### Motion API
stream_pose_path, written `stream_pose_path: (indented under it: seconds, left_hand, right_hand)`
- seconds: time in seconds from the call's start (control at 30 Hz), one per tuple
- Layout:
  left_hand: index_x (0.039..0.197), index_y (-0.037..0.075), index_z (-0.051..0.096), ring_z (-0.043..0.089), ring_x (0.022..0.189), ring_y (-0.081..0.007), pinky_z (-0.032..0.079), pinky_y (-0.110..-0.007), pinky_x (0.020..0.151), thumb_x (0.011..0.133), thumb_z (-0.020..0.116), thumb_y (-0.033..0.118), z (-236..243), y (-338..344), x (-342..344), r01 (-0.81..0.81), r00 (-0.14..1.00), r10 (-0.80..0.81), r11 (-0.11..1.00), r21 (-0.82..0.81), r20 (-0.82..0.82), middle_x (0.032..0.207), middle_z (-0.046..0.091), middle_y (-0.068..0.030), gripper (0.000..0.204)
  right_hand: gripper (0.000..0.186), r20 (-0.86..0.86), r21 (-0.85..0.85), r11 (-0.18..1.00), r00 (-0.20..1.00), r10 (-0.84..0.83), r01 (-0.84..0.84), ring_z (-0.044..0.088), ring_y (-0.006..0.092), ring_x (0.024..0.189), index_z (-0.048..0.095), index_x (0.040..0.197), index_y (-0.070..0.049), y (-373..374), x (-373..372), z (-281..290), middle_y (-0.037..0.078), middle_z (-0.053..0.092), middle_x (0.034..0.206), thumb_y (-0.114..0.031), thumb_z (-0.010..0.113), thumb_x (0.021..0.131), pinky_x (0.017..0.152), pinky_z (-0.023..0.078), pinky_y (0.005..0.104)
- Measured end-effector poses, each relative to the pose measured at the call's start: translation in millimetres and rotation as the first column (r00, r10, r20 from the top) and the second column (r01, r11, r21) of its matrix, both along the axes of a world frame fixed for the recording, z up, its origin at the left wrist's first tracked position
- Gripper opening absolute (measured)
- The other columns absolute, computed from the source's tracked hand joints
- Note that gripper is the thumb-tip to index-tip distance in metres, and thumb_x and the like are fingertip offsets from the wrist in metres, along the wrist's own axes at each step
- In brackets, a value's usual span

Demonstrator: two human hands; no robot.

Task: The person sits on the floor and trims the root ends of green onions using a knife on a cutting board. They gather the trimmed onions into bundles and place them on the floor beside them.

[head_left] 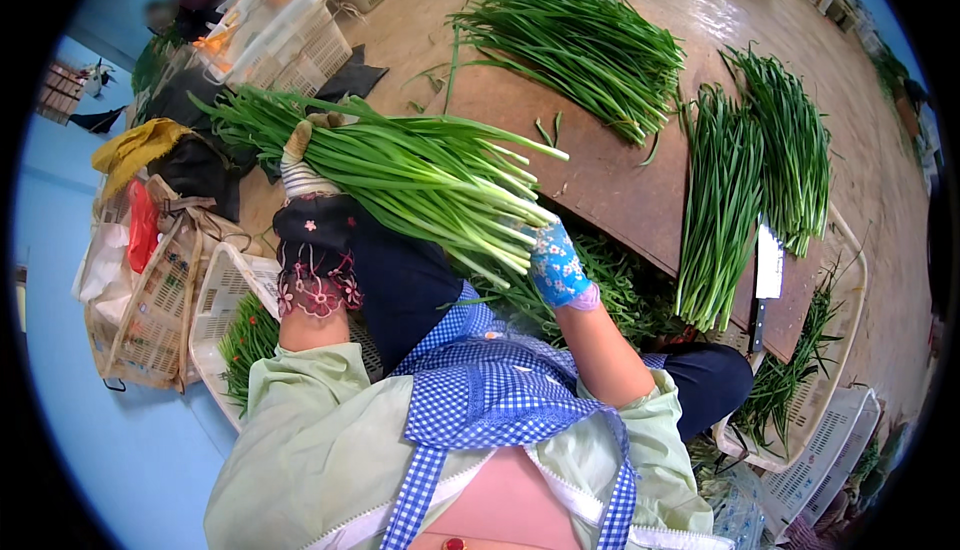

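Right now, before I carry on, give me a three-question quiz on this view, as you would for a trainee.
1. Multiple choice: which part of the knife is nearer the person? A) the blade B) the black handle
2. True or false: the right hand wears a plain black glove.
3. Open: which hand is nearer the darker, leafy end of the held green bunch?

Key: 1. B. 2. False; its glove is blue with a floral pattern. 3. The left hand.

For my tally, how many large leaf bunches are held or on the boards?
4: the held bunch, far bunch, and, side by side at right, inner bunch and outer bunch. Some may be hidden.
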State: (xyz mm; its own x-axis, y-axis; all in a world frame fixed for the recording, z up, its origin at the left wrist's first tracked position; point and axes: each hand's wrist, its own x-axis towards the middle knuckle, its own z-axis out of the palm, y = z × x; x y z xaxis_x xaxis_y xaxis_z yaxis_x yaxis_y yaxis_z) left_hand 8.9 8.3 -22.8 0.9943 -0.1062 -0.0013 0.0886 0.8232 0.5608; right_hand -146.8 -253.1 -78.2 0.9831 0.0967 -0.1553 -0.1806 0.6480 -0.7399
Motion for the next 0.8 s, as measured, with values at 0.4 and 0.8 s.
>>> stream_pose_path:
  seconds: [0.4,0.8]
  left_hand:
    - [0.084,0.005,0.064,0.059,0.086,-0.0271,0.049,-0.043,0.081,0.072,0.073,0.022,-16.1,23.9,22.6,0.005,0.999,-0.005,1.000,0.014,0.040,0.088,0.065,-0.0116,0.023]
    - [0.086,0.004,0.064,0.059,0.090,-0.0279,0.046,-0.046,0.087,0.072,0.073,0.021,-36.5,44.5,38.1,0.044,0.997,-0.040,0.997,-0.062,0.070,0.089,0.065,-0.0134,0.024]
  right_hand:
    - [0.022,-0.007,-0.482,0.876,1.000,0.028,-0.028,0.054,0.0149,0.093,0.064,0.089,0.004,-72.5,-49.6,-6.1,0.013,0.060,0.115,-0.013,0.065,0.075,0.086,0.042,0.0278]
    - [0.050,-0.096,-0.397,0.911,0.992,0.081,-0.113,0.056,0.0203,0.104,0.044,0.125,0.006,-15.5,-7.0,40.1,0.015,0.061,0.108,-0.018,0.059,0.084,0.092,0.042,0.0298]
